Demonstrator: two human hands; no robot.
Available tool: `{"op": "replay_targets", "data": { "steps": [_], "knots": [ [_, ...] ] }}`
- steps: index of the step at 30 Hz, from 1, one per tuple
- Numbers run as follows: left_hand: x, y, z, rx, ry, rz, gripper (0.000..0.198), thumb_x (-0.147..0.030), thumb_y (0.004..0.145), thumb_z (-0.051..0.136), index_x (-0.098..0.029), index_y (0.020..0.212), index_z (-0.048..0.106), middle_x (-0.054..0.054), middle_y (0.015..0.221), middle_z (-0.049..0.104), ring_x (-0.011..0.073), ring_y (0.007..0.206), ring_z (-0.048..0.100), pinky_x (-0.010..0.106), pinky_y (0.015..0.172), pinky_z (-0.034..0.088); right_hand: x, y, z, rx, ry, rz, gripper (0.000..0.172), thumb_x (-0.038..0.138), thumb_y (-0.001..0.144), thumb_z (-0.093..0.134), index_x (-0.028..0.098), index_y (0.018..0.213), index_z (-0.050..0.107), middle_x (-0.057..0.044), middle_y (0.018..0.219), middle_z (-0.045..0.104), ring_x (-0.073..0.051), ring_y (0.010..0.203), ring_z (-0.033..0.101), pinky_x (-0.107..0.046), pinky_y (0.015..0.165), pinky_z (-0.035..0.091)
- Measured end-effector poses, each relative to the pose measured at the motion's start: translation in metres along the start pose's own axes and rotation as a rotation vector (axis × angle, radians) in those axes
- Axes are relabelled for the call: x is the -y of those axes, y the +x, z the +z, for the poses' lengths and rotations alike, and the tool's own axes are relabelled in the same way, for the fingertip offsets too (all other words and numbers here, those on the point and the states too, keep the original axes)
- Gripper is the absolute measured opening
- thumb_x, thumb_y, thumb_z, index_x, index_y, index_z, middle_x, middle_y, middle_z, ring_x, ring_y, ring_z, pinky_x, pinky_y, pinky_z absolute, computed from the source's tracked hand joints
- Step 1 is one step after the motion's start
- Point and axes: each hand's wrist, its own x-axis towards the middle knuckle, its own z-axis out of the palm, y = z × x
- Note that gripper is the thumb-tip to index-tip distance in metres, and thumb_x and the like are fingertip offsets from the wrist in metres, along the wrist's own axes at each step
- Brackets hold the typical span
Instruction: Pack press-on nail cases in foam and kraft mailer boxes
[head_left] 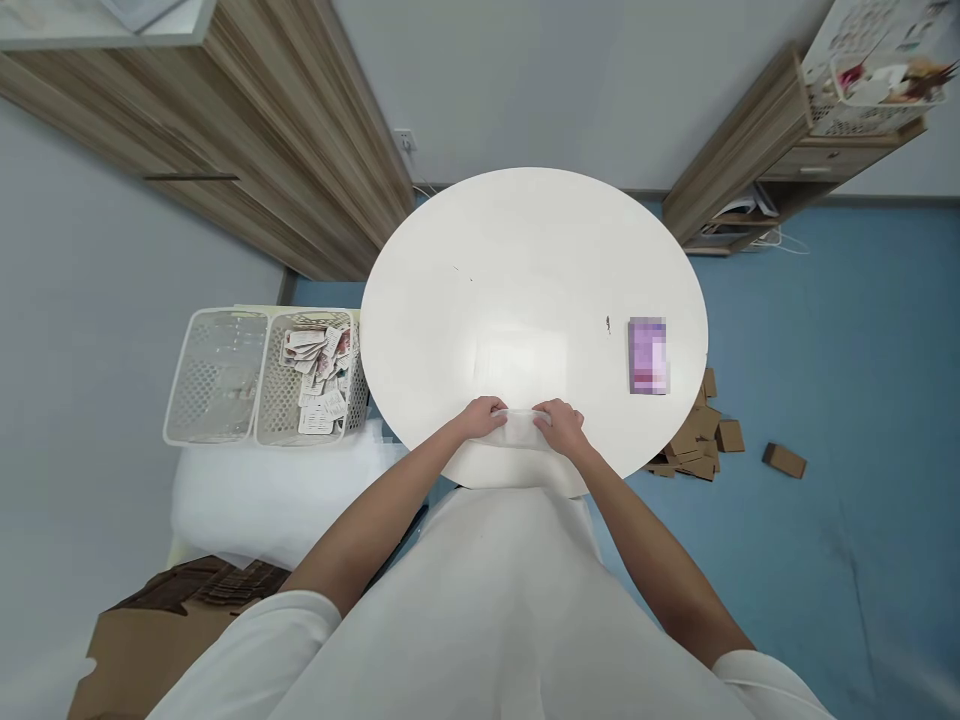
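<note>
A thin, whitish, see-through strip (519,428), perhaps foam sheet or a bag, lies near the front edge of the white oval table (525,230). My left hand (482,416) pinches its left end between thumb and fingers. At the other end, my right hand (561,426) grips it the same way. Between the two hands the strip's upper edge runs nearly straight. Farther right on the table is a purple box-like item (648,356), its surface blurred into blocks.
Left of the table stand two white plastic baskets, one with see-through packets (217,385), the other with many printed cards (322,375). A whitish sheet stack (277,490) lies below them. Small cardboard boxes (694,440) lie on the floor at right. Cabinets flank the back wall.
</note>
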Motion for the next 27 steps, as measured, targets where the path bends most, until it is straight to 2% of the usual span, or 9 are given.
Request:
{"op": "replay_targets", "data": {
  "steps": [6,9,12,15,17,19,21,24,27],
  "knots": [
    [-0.005,0.001,0.009,-0.083,0.150,0.023,0.024,-0.026,0.075,0.044,-0.020,0.094,0.058,0.002,0.097,0.062,0.0180,0.091,0.055,0.027,0.075,0.043,-0.008,-0.001,0.005,-0.032,-0.042,-0.013,0.026,0.032,0.082,0.039,0.028,0.099,0.057,-0.004,0.100,0.058,-0.022,0.098,0.046,-0.043,0.086,0.023],
    [-0.005,-0.001,0.008,-0.117,0.181,-0.030,0.028,-0.028,0.076,0.045,-0.021,0.102,0.052,0.003,0.099,0.061,0.0176,0.092,0.055,0.027,0.074,0.043,-0.010,-0.003,0.005,-0.060,-0.001,-0.021,0.026,0.030,0.084,0.035,0.028,0.102,0.054,-0.002,0.101,0.059,-0.021,0.098,0.046,-0.043,0.088,0.020],
    [-0.002,-0.004,0.004,-0.117,0.246,-0.120,0.022,-0.031,0.077,0.043,-0.021,0.094,0.053,0.002,0.095,0.062,0.0170,0.086,0.056,0.027,0.069,0.043,-0.011,-0.005,0.005,-0.100,-0.009,0.003,0.026,0.026,0.084,0.033,0.026,0.101,0.053,-0.002,0.097,0.061,-0.020,0.094,0.049,-0.044,0.089,0.019],
    [0.000,-0.010,-0.001,-0.140,0.309,-0.215,0.017,-0.029,0.077,0.042,-0.020,0.085,0.054,0.005,0.086,0.062,0.0207,0.082,0.057,0.033,0.070,0.042,-0.011,-0.009,0.005,-0.206,-0.086,0.040,0.025,0.024,0.082,0.037,0.025,0.102,0.052,-0.005,0.098,0.059,-0.021,0.094,0.049,-0.044,0.088,0.021],
    [-0.001,-0.017,-0.002,-0.237,0.381,-0.226,0.017,-0.026,0.075,0.044,-0.018,0.087,0.054,0.009,0.090,0.060,0.0261,0.090,0.054,0.040,0.076,0.039,-0.010,-0.014,0.004,-0.297,-0.139,0.035,0.027,0.024,0.080,0.041,0.024,0.105,0.051,-0.008,0.106,0.055,-0.023,0.099,0.047,-0.044,0.088,0.022],
    [-0.002,-0.026,0.001,-0.374,0.478,-0.120,0.022,-0.019,0.074,0.045,-0.018,0.094,0.052,0.014,0.106,0.054,0.0301,0.106,0.046,0.045,0.084,0.034,-0.008,-0.020,0.005,-0.328,-0.182,-0.051,0.026,0.027,0.078,0.045,0.023,0.104,0.051,-0.010,0.116,0.050,-0.025,0.108,0.042,-0.044,0.090,0.022],
    [-0.003,-0.033,0.006,-0.436,0.556,0.092,0.031,-0.014,0.071,0.046,-0.019,0.101,0.050,0.013,0.122,0.045,0.0296,0.118,0.035,0.045,0.092,0.027,-0.004,-0.027,0.007,-0.274,-0.229,-0.185,0.024,0.033,0.076,0.051,0.023,0.098,0.053,-0.009,0.124,0.045,-0.026,0.117,0.035,-0.045,0.093,0.020],
    [-0.002,-0.038,0.017,-0.325,0.607,0.350,0.045,-0.020,0.068,0.052,-0.022,0.112,0.044,0.009,0.132,0.037,0.0270,0.125,0.026,0.043,0.098,0.021,0.000,-0.032,0.014,-0.156,-0.288,-0.303,0.034,0.038,0.067,0.062,0.022,0.095,0.052,-0.009,0.130,0.040,-0.026,0.121,0.031,-0.047,0.096,0.019],
    [0.002,-0.035,0.025,-0.243,0.638,0.406,0.060,-0.031,0.064,0.059,-0.021,0.119,0.036,0.009,0.128,0.041,0.0261,0.122,0.031,0.042,0.098,0.021,0.001,-0.031,0.019,-0.128,-0.276,-0.296,0.043,0.033,0.062,0.066,0.022,0.099,0.049,-0.009,0.130,0.040,-0.024,0.116,0.039,-0.043,0.093,0.027]
  ]
}}
